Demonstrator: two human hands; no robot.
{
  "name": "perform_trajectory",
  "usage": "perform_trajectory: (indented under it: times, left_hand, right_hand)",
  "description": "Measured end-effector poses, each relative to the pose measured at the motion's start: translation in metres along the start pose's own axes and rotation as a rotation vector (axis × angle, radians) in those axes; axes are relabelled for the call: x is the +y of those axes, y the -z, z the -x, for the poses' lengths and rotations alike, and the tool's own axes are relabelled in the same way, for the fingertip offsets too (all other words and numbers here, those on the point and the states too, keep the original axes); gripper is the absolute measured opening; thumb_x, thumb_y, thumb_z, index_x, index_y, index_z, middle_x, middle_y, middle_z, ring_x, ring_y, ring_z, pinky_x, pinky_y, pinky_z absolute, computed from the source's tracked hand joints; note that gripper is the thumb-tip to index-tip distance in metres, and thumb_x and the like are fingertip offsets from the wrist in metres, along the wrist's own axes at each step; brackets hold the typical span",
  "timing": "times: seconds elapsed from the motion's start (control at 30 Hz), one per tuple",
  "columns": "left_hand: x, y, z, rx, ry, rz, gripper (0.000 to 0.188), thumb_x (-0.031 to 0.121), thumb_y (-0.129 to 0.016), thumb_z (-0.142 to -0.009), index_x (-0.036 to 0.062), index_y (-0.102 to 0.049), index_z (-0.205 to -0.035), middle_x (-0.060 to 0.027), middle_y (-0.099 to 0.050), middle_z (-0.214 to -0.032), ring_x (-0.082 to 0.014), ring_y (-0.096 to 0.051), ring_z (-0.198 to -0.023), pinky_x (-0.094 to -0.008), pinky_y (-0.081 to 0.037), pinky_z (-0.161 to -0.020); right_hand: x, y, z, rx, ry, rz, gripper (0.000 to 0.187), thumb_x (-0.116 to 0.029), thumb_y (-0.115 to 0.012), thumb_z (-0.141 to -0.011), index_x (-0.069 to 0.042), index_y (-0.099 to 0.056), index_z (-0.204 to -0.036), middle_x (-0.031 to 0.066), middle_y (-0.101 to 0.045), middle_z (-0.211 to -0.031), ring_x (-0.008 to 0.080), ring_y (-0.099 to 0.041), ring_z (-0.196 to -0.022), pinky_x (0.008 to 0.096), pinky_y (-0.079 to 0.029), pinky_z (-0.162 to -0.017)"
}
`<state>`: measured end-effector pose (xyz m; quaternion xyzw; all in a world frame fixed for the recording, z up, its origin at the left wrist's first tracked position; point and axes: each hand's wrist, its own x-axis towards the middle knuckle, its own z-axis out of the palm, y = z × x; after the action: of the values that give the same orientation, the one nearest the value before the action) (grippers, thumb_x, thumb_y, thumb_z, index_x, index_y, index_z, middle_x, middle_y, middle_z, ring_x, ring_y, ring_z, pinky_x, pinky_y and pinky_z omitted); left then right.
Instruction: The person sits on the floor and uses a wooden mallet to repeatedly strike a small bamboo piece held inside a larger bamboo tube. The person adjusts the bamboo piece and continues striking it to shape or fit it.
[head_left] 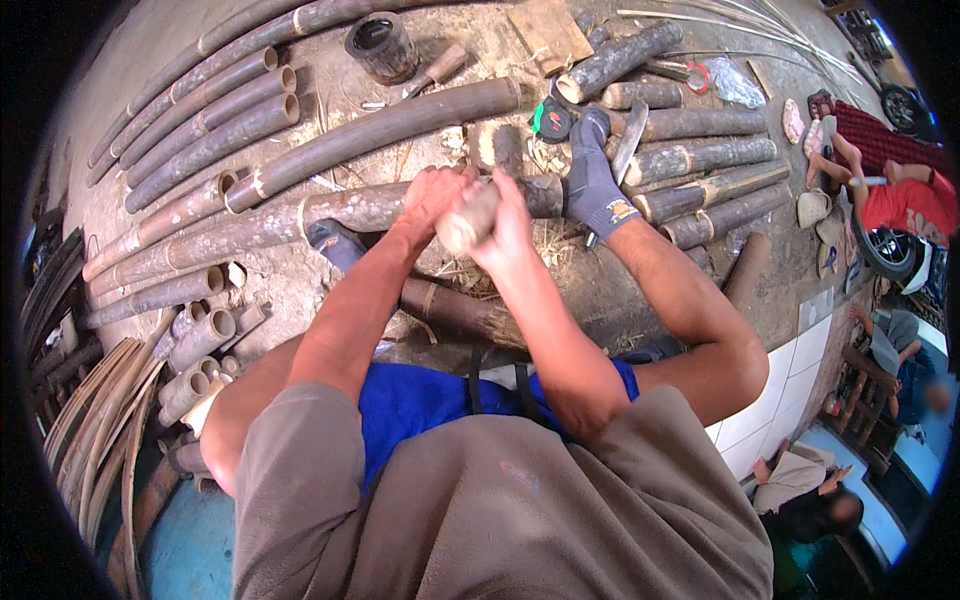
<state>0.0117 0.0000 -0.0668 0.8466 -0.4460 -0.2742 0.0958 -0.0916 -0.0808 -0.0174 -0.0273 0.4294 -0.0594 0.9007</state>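
A long dark bamboo pole (350,208) lies crosswise under both hands. My right hand (508,228) is wrapped round a pale, round-ended wooden piece (466,222), blurred by motion. Right beside it, my left hand (436,200) is closed over the pole; what its fingers hold, if anything, is hidden. Just beyond the hands is a short brown piece (497,148), also smeared. My right foot in a grey sock (597,185) is at the pole's right end, and my other foot (336,243) is by its near side.
More bamboo poles (210,150) lie at the far left, with cut lengths (705,160) at right. A machete blade (629,145), green-and-black tape measure (552,120), wooden-handled knife (440,68) and dark pot (382,50) lie beyond. Split strips (100,420) are at near left; people sit at right.
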Motion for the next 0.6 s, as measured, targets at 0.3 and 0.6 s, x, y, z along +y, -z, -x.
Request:
perform_trajectory:
  times: [0.3, 0.6]
  left_hand:
    - [0.016, 0.000, 0.018, 0.365, -0.136, 0.045, 0.090, 0.068, -0.080, -0.076, 0.0106, -0.059, -0.142, -0.0168, -0.067, -0.126, -0.0357, -0.063, -0.124, -0.0477, -0.048, -0.107]
    - [0.090, 0.114, -0.022, 0.399, -0.209, 0.924, 0.094, 0.081, -0.032, -0.101, -0.0046, -0.069, -0.104, -0.0209, -0.070, -0.081, -0.0366, -0.067, -0.078, -0.0495, -0.052, -0.076]
  right_hand:
    - [-0.117, 0.036, 0.130, 0.083, 0.239, 1.997, 0.080, -0.026, -0.066, -0.093, -0.005, -0.034, -0.163, 0.0216, -0.072, -0.116, 0.0291, -0.071, -0.093, 0.0396, -0.058, -0.086]
    - [-0.207, -0.131, 0.103, -0.478, 0.222, 1.508, 0.063, -0.044, -0.071, -0.096, 0.005, -0.061, -0.134, 0.0137, -0.073, -0.110, 0.0203, -0.070, -0.096, 0.0360, -0.055, -0.089]
